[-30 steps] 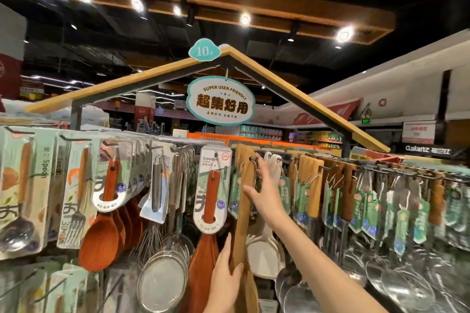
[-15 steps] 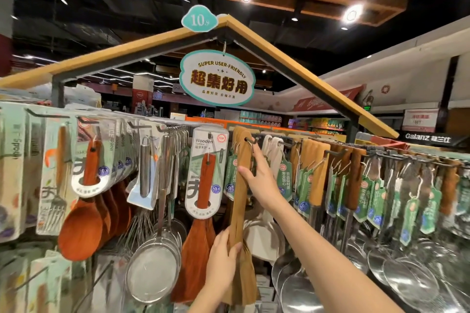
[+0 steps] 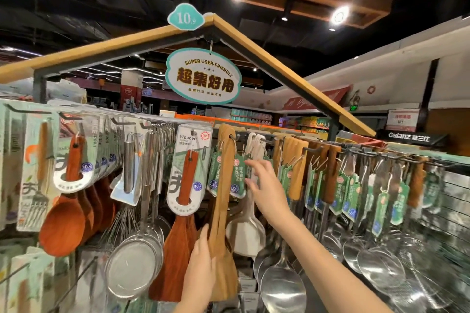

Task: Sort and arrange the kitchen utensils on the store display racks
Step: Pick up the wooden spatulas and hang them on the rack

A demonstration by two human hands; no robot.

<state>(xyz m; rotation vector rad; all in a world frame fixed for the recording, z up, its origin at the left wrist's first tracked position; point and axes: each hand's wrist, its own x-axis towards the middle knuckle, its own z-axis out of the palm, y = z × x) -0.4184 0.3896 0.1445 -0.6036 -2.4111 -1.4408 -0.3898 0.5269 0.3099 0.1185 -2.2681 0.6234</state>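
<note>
Your pale wooden spatula (image 3: 223,193) hangs from its hook (image 3: 235,138) on the rack, between the carded dark spatula (image 3: 187,178) and the white spatulas (image 3: 248,231). Risk: it swings on its string if you let go of the blade too quickly, and it can knock the neighbours or slide toward the hook tip. The green tags (image 3: 237,175) can twist and hide the price if you brush them sideways. Your left hand (image 3: 201,269) reaches up from below, fingers laid nearly straight along the blade's left edge, steadying it, not wrapped round it. Your right hand (image 3: 267,185) is raised with the forearm running up from lower right, fingers spread and relaxed at the tags, holding nothing as far as I can tell; it's a bit blurred.
</note>
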